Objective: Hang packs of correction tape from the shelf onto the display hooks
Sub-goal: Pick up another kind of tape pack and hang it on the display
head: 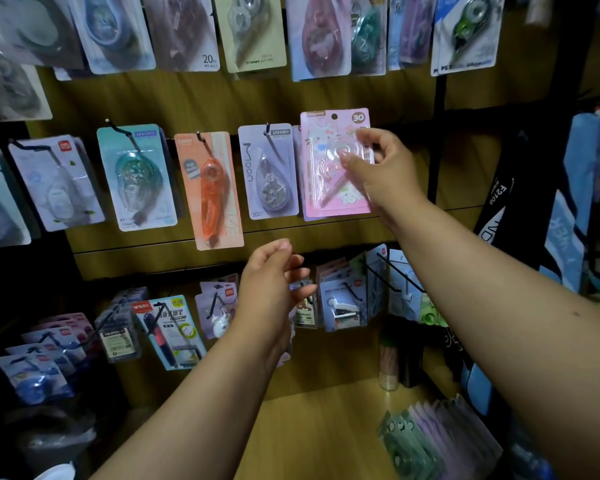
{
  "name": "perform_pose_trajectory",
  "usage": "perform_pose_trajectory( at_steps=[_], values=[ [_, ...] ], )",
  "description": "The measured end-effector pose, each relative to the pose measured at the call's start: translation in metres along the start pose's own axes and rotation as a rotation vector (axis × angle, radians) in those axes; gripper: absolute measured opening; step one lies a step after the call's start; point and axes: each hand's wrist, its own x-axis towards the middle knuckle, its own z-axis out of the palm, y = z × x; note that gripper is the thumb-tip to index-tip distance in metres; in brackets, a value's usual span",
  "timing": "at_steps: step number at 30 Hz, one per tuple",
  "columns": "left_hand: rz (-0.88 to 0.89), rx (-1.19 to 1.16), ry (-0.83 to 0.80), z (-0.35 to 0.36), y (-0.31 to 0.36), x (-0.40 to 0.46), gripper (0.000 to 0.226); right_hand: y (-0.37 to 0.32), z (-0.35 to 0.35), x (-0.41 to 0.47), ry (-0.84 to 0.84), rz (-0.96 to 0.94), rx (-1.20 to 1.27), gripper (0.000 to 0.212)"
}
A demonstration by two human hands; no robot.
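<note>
Wooden slat panelling (326, 95) forms the display wall, and black hooks on it carry rows of carded stationery.

1. Progress. A pink pack of correction tape (329, 168) is pinched at its right edge and blister by the right hand (381, 168) and held against the wall at the right end of the middle row. Its hanging hole shows clear, with no hook through it, so this pack is judged not yet hung. The left hand (271, 271) is held lower, fingers loosely curled, gripping nothing.

2. Remaining stock. More packs (437, 441) lie stacked on the shelf (309, 427) at lower right and are judged still to be hung.

3. Surroundings. A grey pack (269, 171) hangs just beside the pink one, partly overlapped by it. An orange pack (212, 188) hangs further left. Protruding hooks (378, 275) in the lower row stand near the right forearm and can snag it.
</note>
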Motion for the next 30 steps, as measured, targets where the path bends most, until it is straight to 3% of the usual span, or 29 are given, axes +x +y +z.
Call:
perform_pose_trajectory(
  at_steps=[20, 30],
  values=[
    [0.002, 0.022, -0.001, -0.002, -0.005, 0.000, 0.011, -0.003, 0.004, -0.008, 0.024, 0.073, 0.055, 0.040],
    [-0.002, 0.113, 0.016, -0.009, -0.010, 0.007, 0.013, 0.016, 0.017, 0.013, -0.001, 0.038, -0.394, 0.055]
  ],
)
